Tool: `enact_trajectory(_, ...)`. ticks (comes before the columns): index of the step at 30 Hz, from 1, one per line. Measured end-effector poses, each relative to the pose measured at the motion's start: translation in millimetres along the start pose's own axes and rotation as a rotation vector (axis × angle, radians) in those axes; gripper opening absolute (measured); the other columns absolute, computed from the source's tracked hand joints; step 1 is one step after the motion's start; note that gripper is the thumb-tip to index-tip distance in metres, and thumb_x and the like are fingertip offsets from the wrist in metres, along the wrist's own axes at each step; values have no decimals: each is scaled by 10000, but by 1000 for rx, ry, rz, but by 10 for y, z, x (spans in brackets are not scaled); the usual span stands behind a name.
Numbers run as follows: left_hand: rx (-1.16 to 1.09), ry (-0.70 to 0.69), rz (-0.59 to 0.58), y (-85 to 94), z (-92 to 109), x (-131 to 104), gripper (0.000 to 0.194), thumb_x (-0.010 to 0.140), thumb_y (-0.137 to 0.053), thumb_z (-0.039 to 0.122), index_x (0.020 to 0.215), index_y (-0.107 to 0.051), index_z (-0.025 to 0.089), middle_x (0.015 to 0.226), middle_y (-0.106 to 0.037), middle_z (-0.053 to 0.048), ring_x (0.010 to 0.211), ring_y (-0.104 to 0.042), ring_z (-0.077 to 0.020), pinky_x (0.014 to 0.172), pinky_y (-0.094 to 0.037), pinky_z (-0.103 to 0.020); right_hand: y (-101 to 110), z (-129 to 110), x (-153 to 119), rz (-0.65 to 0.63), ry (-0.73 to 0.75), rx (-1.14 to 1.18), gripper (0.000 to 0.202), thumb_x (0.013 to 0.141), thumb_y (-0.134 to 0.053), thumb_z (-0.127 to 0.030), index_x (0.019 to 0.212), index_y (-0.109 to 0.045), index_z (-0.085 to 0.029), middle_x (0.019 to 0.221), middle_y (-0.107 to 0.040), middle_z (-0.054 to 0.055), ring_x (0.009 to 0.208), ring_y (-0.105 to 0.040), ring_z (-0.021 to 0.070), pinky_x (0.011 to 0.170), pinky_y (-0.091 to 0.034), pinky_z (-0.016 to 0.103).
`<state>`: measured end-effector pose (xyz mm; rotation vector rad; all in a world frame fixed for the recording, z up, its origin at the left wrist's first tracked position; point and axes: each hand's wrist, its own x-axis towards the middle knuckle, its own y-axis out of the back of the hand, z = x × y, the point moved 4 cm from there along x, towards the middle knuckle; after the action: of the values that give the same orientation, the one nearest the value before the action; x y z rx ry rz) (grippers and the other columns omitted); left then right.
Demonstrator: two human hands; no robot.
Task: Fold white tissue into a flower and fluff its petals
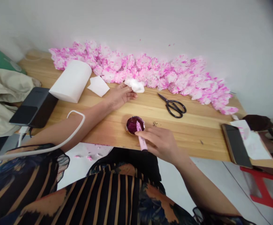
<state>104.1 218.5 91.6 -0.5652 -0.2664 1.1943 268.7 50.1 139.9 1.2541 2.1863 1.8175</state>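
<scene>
My left hand reaches across the wooden table and pinches a white crumpled paper flower lying in front of a long row of pink-and-white paper flowers. My right hand holds a pink brush near the table's front edge. The brush tip rests in a small round dish of dark magenta dye.
Black scissors lie right of the white flower. A white tissue stack and a loose tissue sheet sit at left, beside a dark power bank with a white cable. A phone and stained tissue lie at right.
</scene>
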Motion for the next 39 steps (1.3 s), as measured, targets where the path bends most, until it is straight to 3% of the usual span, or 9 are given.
enact_trajectory(7, 23, 19, -79, 7, -20, 19, 140, 859, -715, 178, 902, -583, 162, 787, -707, -12, 683, -671, -112, 720, -520, -260, 202, 278, 104, 259, -401, 234, 164, 963, -645, -341, 1031, -771, -261, 879, -777, 21, 674, -686, 143, 615, -532, 286)
enact_trajectory(9, 27, 25, -92, 6, -17, 17, 127, 866, -708, 184, 916, -595, 156, 798, -714, -21, 680, -669, -115, 721, -521, -265, 175, 285, 88, 255, -380, 241, 165, 953, -663, -319, 1065, -770, -261, 863, -766, 19, 679, -681, 142, 624, -534, 284)
enact_trajectory(14, 50, 43, -89, -2, -10, 11, 165, 860, -731, 196, 963, -608, 157, 802, -721, -23, 671, -659, -112, 711, -510, -261, 31, 170, -59, 145, -97, 39, 249, 928, -698, -230, 1172, -748, -235, 741, -686, 22, 660, -626, 151, 594, -478, 283)
enact_trajectory(17, 49, 40, -104, 0, -13, 13, 175, 853, -743, 201, 958, -611, 152, 801, -722, -26, 676, -660, -114, 717, -512, -264, -16, 139, -140, 149, -17, 14, 259, 928, -688, -180, 1185, -712, -193, 727, -661, 28, 650, -597, 153, 585, -453, 284)
enact_trajectory(29, 25, 60, -107, 16, -19, 20, 171, 848, -749, 201, 919, -600, 156, 776, -715, -27, 668, -672, -121, 691, -505, -255, -57, 192, -260, 76, -118, -83, 448, 975, -574, -175, 1413, -570, -272, 796, -706, 19, 685, -628, 180, 618, -504, 304)
enact_trajectory(32, 17, 63, -95, 21, -19, 24, 184, 850, -751, 204, 921, -588, 159, 794, -726, -33, 660, -673, -122, 699, -509, -262, 121, 357, -469, 88, -231, -218, 420, 972, -614, -249, 1389, -592, -290, 847, -751, 44, 746, -681, 225, 661, -549, 359)
enact_trajectory(36, 7, 72, -93, 25, -32, 36, 194, 852, -755, 198, 924, -579, 158, 780, -728, -32, 656, -673, -122, 690, -507, -259, 734, 609, -871, 342, -472, -538, 326, 972, -599, -353, 1282, -682, -292, 954, -767, 154, 860, -707, 345, 728, -555, 498)
enact_trajectory(39, -6, 77, -91, 18, -34, 33, 170, 862, -735, 174, 904, -572, 157, 762, -723, -30, 654, -679, -125, 691, -510, -260, 1113, 664, -1068, 328, -589, -426, 391, 926, -629, -541, 1221, -708, -297, 1056, -746, 191, 932, -706, 360, 710, -561, 495)
